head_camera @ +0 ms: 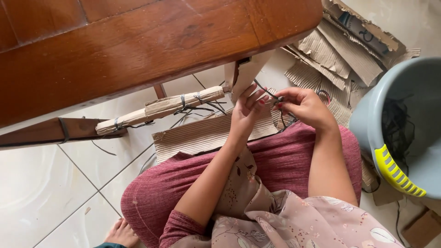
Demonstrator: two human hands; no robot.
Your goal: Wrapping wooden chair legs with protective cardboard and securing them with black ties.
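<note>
left hand: our fingers press the cardboard piece | right hand: our fingers pinch the black wire | under the desk

A home floor: pale tiles, wooden table, cardboard scraps, grey bucket.

just one head cam, looking steeply down from close up, desk at 12 o'clock, lap at 6
</note>
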